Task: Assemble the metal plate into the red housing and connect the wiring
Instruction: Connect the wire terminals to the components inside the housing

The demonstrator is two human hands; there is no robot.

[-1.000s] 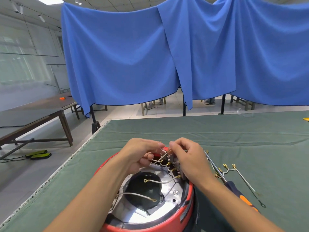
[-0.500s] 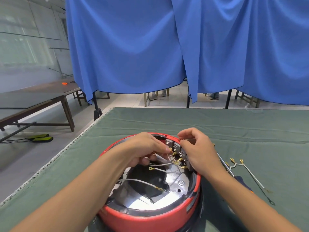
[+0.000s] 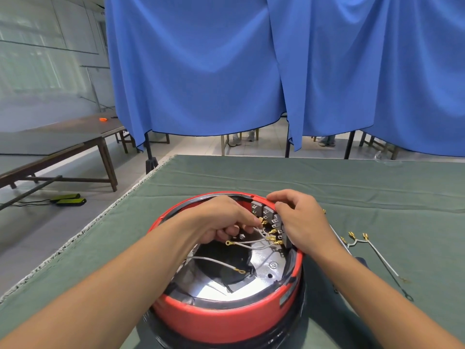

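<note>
Both hands curl: our left hand (image 3: 221, 222) pinches a wire (image 3: 260, 231); right hand (image 3: 299, 220) should brace the switch block (image 3: 268, 214) squarely.

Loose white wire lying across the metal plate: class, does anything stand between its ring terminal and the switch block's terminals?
Yes. The left hand and the already attached wires lie between the loose white wire and the switch block.

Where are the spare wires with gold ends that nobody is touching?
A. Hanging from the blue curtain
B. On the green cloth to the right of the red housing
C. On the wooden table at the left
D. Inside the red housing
B: the spare wires lie loose on the green cloth, to the right of the red housing and the right hand.
</note>
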